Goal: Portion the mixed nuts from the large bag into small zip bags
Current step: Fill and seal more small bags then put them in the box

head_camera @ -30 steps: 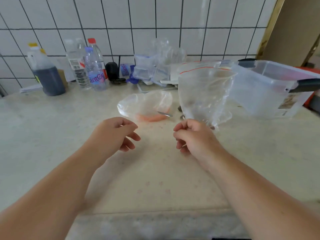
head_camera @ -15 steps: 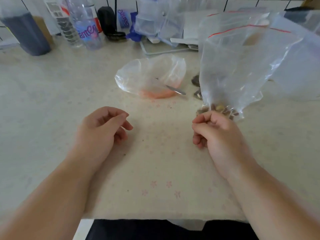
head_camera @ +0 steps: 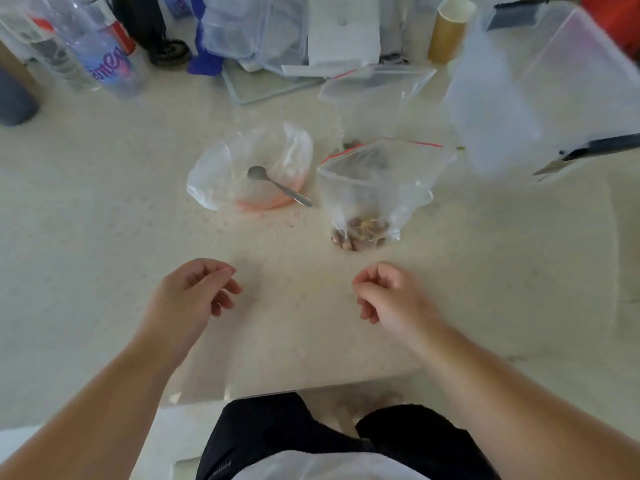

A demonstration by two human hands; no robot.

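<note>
Nuts (head_camera: 360, 230) are sitting low in one red-zip bag (head_camera: 377, 181); portioning is judged barely begun, left hand (head_camera: 194, 292) and right hand (head_camera: 391, 292) loosely curled, nothing being held.

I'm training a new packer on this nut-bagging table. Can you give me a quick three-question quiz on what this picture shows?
1. True or false: the right hand holds the zip bag.
2. Where does the spoon lie? A) in the bowl B) inside the zip bag C) in the left hand
3. Fill in: the nuts sit at the ___ of the zip bag.

Key: 1 false; neither hand holds anything. 2 A. 3 bottom.
</note>
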